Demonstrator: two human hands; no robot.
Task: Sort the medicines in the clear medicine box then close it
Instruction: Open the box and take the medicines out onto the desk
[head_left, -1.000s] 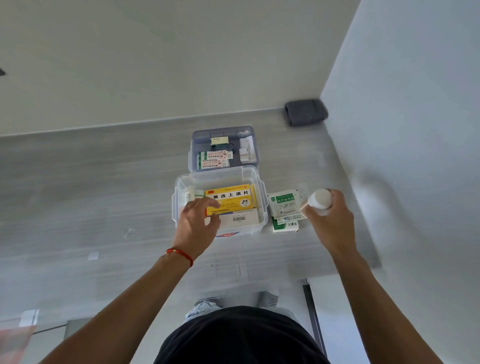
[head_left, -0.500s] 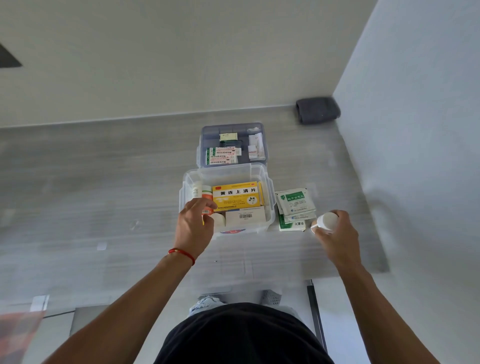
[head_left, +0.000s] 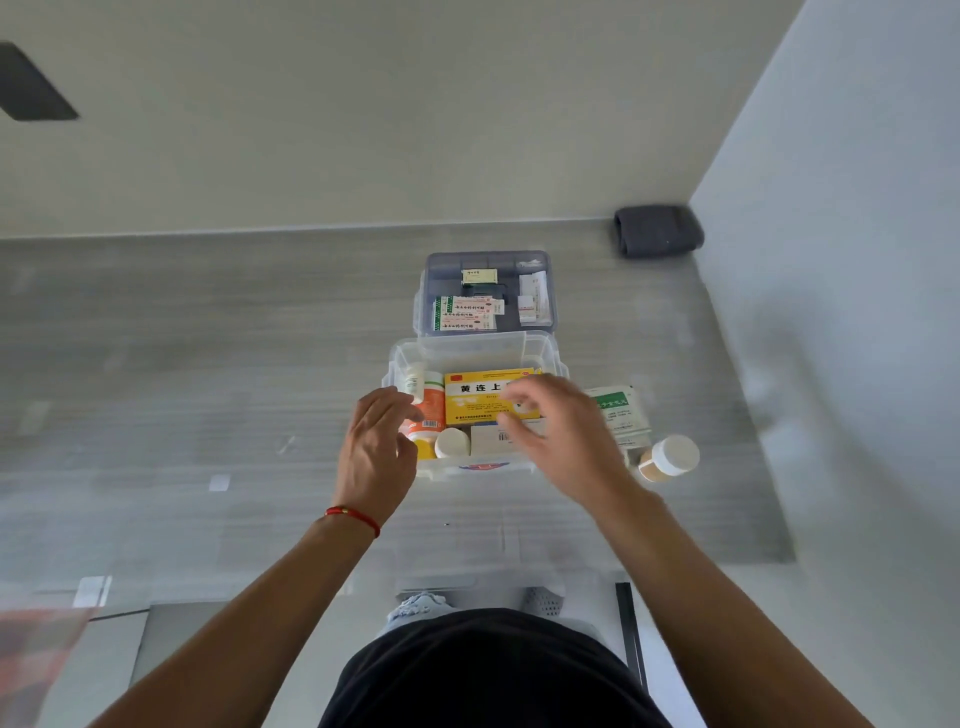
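The clear medicine box (head_left: 470, 349) stands open on the grey table, holding a yellow carton (head_left: 475, 395), an orange bottle (head_left: 431, 404), a small white-capped bottle (head_left: 452, 442) and a white carton. Behind it lies the blue-tinted tray (head_left: 431, 280) with plaster boxes and small packets. My left hand (head_left: 376, 447) is at the box's left side, its fingertips at the orange bottle. Over the right half of the box hovers my right hand (head_left: 561, 436), blurred, fingers loosely spread and empty. A white-capped bottle (head_left: 669, 458) stands on the table right of the box, next to green-and-white sachets (head_left: 621, 415).
A dark grey folded cloth (head_left: 657, 230) lies in the back right corner against the wall. The wall runs close along the table's right side. The table's near edge is just in front of my body.
My right hand set the white-capped bottle down right of the box, let go and moved left over the box. My left hand stayed at the box's left side.
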